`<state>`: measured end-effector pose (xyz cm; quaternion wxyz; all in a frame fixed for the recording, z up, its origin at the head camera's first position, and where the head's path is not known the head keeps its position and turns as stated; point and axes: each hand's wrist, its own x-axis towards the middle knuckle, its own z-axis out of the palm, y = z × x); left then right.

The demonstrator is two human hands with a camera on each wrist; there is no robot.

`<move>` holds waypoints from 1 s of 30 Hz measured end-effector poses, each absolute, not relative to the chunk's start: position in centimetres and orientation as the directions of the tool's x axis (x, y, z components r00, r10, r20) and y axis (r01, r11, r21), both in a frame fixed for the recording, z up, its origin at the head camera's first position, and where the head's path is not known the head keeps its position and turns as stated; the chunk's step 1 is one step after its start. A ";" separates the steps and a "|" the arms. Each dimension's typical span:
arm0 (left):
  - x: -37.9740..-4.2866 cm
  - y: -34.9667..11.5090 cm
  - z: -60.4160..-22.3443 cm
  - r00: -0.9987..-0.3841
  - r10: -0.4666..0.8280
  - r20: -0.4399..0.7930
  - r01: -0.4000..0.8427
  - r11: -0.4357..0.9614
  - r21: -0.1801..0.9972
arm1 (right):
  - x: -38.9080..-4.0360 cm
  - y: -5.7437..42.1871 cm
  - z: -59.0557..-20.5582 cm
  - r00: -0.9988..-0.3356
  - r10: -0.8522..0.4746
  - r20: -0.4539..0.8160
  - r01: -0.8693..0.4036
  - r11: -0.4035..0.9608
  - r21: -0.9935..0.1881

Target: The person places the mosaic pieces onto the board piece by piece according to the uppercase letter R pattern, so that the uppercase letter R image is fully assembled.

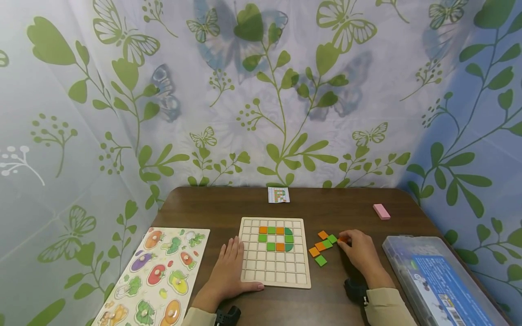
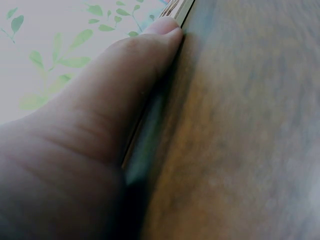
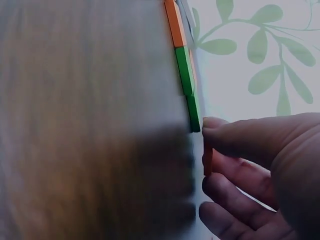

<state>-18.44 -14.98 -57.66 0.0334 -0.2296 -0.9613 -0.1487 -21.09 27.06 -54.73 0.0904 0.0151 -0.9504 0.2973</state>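
Head view: an onlooker is seeing a gridded wooden board (image 1: 261,267) lying on the dark table (image 1: 334,208), its shallow cells holding orange and green tiles (image 1: 271,246), two rounded green pieces among them at the right. A vegetable puzzle board (image 1: 193,273) on the left is carrying knobbed pieces in its recesses; on the right a translucent storage case (image 1: 401,253) is showing a blue printed sheet, its other contents being hard to make out.

The right hand (image 1: 360,249) is pinching an orange tile (image 3: 208,161) between thumb and fingers, to the right of the board and just beside a scatter of loose orange and green tiles (image 1: 320,246). Right wrist view: this tile is turning its narrow side to the camera, the long axis of that side running up and down the frame, roughly along the line of the neighbouring green tiles' sides.

The left hand (image 1: 228,271) is lying with its fingers extended, fingertips at the board's left edge and thumb reaching along its near edge; it is grasping nothing.

Beyond the board, a small pattern card (image 1: 279,195) is resting near the table's far edge, and a pink block (image 1: 381,211) is lying toward the right.
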 end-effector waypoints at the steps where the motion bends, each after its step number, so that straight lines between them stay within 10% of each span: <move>1: -18.5 -15.0 -57.7 -0.892 0.431 0.133 0.452 0.850 0.270 | -21.1 27.0 -54.7 -0.983 0.024 0.184 -0.085 0.823 -0.561; 30: -18.3 -15.0 -57.6 -0.889 0.436 0.140 0.458 0.848 0.266 | -22.1 17.3 -53.8 -0.955 -0.141 0.262 -0.277 0.744 -0.607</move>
